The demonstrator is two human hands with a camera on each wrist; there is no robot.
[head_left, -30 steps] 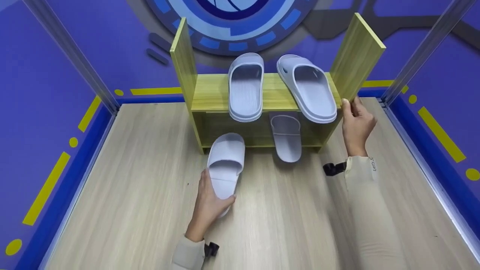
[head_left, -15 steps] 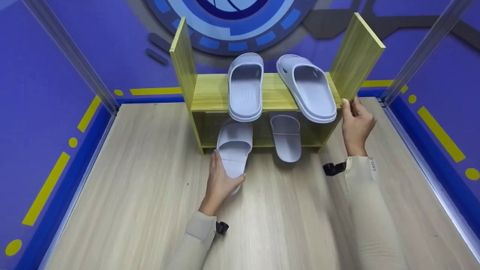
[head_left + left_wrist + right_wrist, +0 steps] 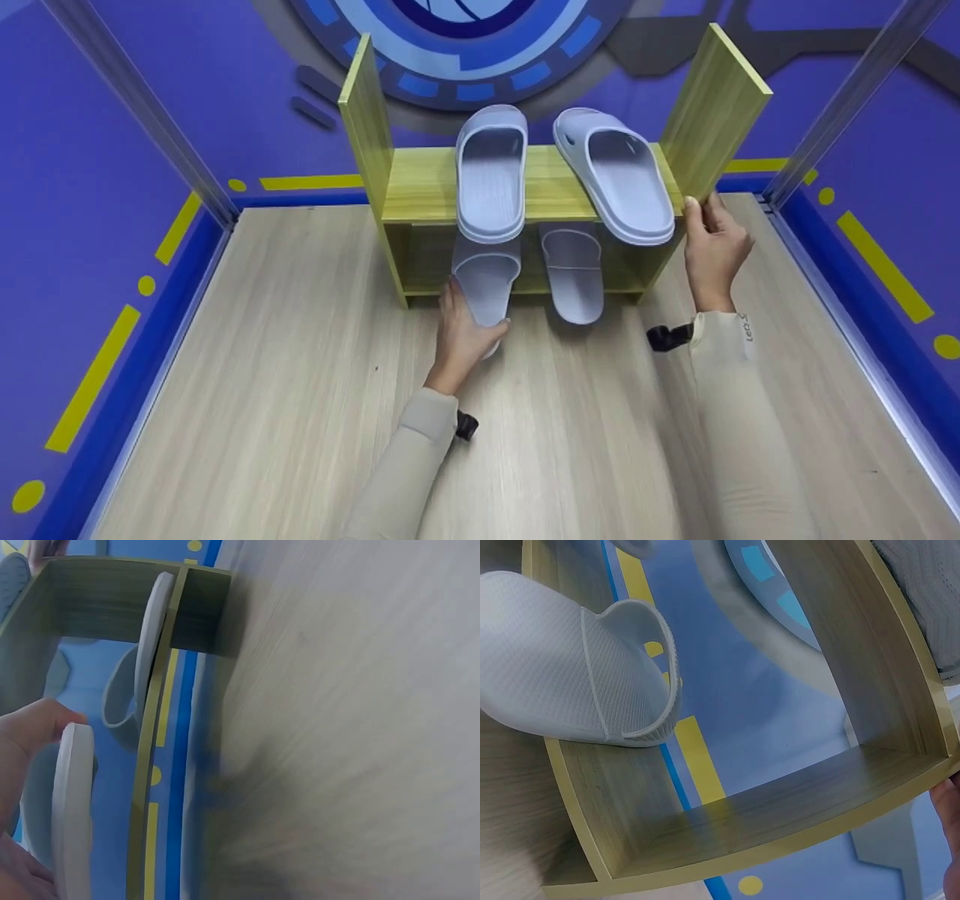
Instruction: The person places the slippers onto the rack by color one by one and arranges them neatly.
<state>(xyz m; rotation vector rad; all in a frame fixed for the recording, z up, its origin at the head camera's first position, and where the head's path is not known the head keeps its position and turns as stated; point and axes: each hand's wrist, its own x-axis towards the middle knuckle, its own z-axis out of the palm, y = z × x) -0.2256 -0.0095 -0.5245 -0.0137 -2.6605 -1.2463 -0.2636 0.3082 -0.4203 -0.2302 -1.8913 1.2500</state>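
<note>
My left hand [image 3: 463, 337] grips a pale grey slide slipper [image 3: 489, 289] by its heel end. The slipper's toe reaches into the lower level of a light wooden shoe rack [image 3: 420, 187], under the upper board. In the left wrist view the thumb lies on the slipper's edge [image 3: 73, 802], and its sole hangs apart from the lower board. At the rack's right side panel, my right hand [image 3: 715, 251] holds the panel's front edge, thumb in front. Another slide slipper [image 3: 576, 281] rests on the lower board, its heel jutting out past the front.
Two larger pale slippers, a left one [image 3: 491, 180] and a right one [image 3: 630, 180], lie on the upper board with heels overhanging. The rack stands on a wood-grain floor [image 3: 300, 375] against a blue-purple wall [image 3: 262, 112]. A metal rail [image 3: 862, 360] runs along the right.
My left hand has carried its slipper forward and to the right, from in front of the rack into the lower opening. The right hand stays at the side panel.
</note>
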